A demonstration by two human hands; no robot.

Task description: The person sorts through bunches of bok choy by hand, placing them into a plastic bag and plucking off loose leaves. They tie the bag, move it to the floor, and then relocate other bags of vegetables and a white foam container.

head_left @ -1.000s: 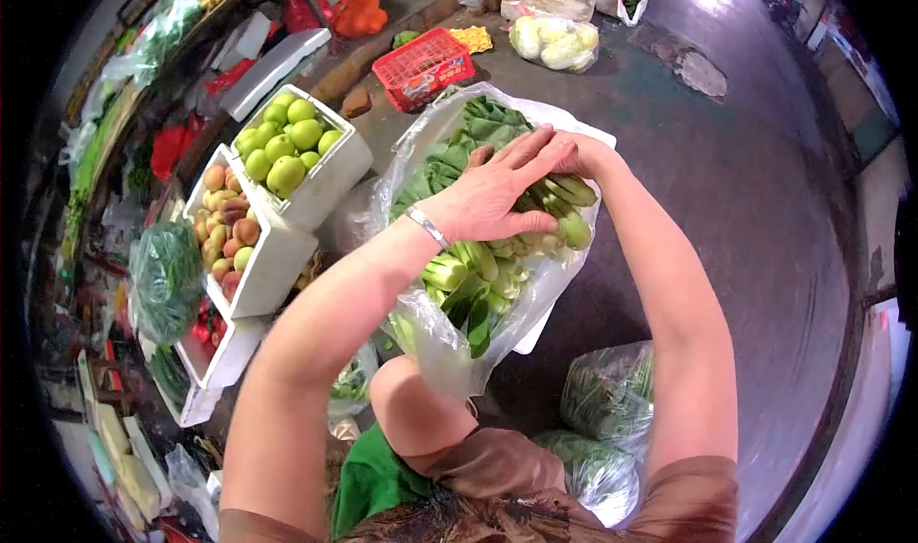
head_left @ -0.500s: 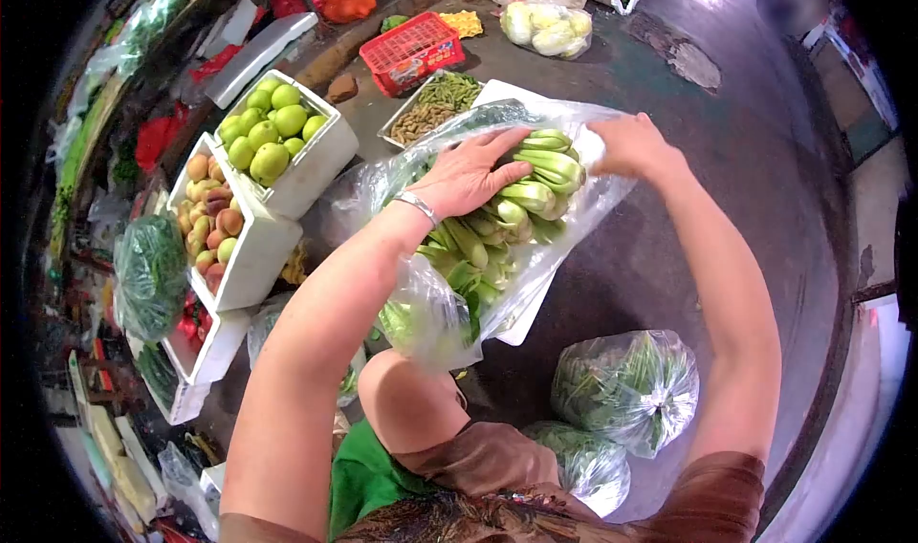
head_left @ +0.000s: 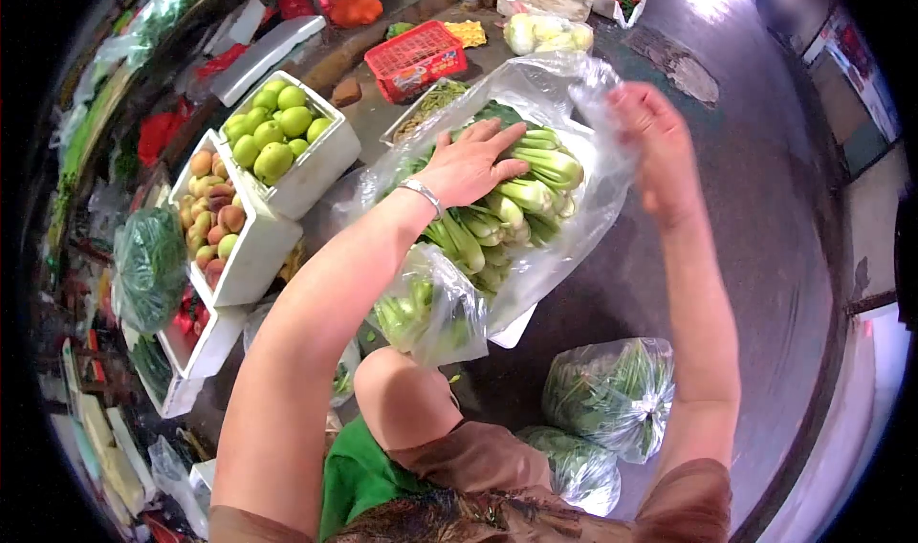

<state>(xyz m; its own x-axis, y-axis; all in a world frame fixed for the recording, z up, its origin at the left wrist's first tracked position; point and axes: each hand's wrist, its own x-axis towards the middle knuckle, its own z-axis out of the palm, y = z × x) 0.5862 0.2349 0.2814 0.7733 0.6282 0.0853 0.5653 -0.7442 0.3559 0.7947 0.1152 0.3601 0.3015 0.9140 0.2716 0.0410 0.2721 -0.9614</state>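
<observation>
A pile of bok choy lies in a large clear plastic bag that is spread wide. My left hand rests on the stalks with its fingers stretched apart. At the bag's far right side, my right hand is closed on the lifted plastic edge; its fingers are slightly blurred. Under the bag, part of a white board or tray shows. Folds of plastic cover the nearer bok choy by my knee.
Foam boxes at left hold green fruit and peaches. Beyond the bag are a red basket, a tray of green pods and bagged cabbages. Bagged greens lie at my right, with another bag nearer.
My right hand has moved up and away, raising the far edge of the plastic bag. My left hand stays on the bok choy, its fingers now more spread.
</observation>
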